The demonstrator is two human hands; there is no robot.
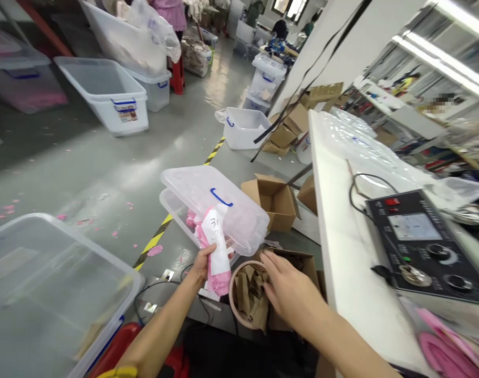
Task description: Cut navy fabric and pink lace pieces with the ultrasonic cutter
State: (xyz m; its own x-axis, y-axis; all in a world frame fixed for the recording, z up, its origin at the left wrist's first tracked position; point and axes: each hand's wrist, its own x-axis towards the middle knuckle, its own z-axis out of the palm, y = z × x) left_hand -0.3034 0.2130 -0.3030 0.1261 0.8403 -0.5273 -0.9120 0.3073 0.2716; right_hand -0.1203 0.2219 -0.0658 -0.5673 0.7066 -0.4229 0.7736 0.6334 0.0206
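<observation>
My left hand is closed around a bundle of pink cloth with a white paper tag bearing handwritten figures. The bundle is in front of a clear plastic box, whose tilted lid has a blue handle. Pink pieces show inside that box under the lid. My right hand reaches over the right rim of a round pale-pink bin, fingers extended and slightly bent, with nothing visible in them. Crumpled brown paper fills the bin.
A white table at right carries a black control box with knobs. An open cardboard box stands beyond the bin. Large clear tubs stand on the floor; another is at near left. Pink scraps lie about.
</observation>
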